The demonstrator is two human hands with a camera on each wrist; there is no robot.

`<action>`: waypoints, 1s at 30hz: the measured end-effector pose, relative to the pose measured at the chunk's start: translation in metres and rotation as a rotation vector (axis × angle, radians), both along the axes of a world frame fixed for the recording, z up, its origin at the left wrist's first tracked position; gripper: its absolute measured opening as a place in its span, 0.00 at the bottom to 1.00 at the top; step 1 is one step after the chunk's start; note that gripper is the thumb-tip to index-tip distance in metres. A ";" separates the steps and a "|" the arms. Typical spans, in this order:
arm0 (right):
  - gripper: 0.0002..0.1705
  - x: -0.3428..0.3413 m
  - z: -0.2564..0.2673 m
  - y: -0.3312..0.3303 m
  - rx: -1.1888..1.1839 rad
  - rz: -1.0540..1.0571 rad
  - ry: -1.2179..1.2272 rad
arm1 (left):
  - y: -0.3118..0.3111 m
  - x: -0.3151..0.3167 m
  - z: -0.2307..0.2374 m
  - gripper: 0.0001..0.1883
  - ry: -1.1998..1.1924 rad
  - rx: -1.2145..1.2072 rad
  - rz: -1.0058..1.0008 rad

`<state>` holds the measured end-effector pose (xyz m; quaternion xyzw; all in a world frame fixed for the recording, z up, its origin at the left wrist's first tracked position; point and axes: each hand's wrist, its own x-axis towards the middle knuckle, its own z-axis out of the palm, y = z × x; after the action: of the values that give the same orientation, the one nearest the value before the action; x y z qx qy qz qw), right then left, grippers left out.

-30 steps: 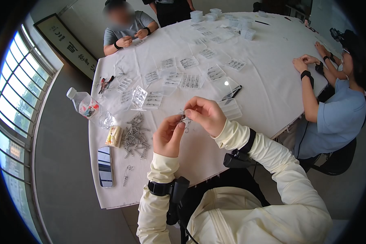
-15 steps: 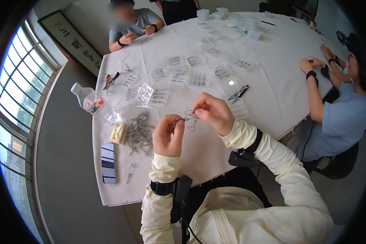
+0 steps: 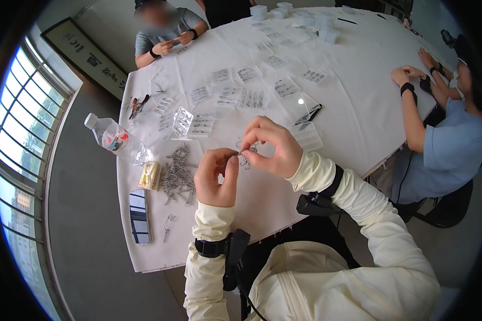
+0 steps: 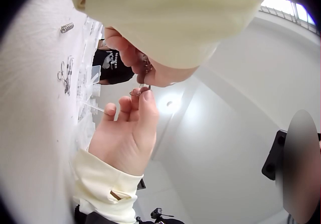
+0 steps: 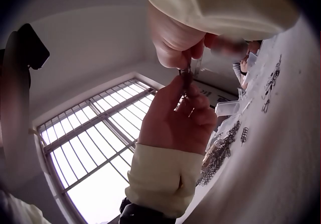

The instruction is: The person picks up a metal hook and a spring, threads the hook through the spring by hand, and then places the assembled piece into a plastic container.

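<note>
The left hand (image 3: 217, 179) pinches a small metal wire piece (image 3: 238, 154) between thumb and curled fingers, in the head view. Facing it, the right hand (image 3: 277, 148) grips the same small spot with thumb and forefinger, and the fingertips of both hands nearly meet. The piece's exact shape is hidden by the fingers. Several thin metal hooks (image 3: 246, 162) show behind and below the right fingertips, on the table. In the left wrist view the right hand (image 4: 125, 136) holds a thin wire end; in the right wrist view the left hand (image 5: 175, 118) has dark metal between its fingers.
Left of the hands lie a pile of metal springs (image 3: 178, 176), a yellow pack (image 3: 150, 176), a phone (image 3: 140, 216) and a bottle (image 3: 114, 139). Beyond are pliers (image 3: 138, 106) and clear boxes of metal pieces (image 3: 253, 99). Other people sit around the table.
The fingertips moved apart, then came back close together around the metal piece. The head view shifted slightly; the pile and boxes look unchanged.
</note>
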<state>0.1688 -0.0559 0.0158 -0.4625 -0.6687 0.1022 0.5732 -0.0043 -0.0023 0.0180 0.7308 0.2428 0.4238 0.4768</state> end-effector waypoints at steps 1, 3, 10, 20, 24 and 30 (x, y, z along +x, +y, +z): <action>0.06 0.000 0.000 0.000 -0.001 -0.001 0.001 | 0.000 0.002 -0.001 0.04 0.001 -0.001 -0.001; 0.04 -0.002 0.002 -0.001 -0.066 0.024 0.083 | -0.001 0.004 -0.003 0.05 -0.154 -0.056 -0.019; 0.03 -0.001 -0.002 0.001 -0.123 0.071 0.170 | -0.001 0.001 0.000 0.04 -0.117 -0.061 -0.099; 0.04 -0.001 0.000 0.000 -0.114 0.044 0.150 | 0.001 0.002 -0.005 0.05 -0.127 0.054 -0.040; 0.05 -0.004 0.004 -0.002 -0.055 -0.016 0.090 | 0.001 0.003 -0.005 0.07 -0.135 0.059 -0.017; 0.10 -0.004 0.003 -0.002 0.090 -0.103 -0.089 | 0.000 0.003 -0.006 0.07 -0.123 0.074 0.024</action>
<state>0.1643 -0.0580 0.0184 -0.4744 -0.6727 0.0217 0.5674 -0.0012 -0.0023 0.0124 0.7173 0.2060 0.4825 0.4585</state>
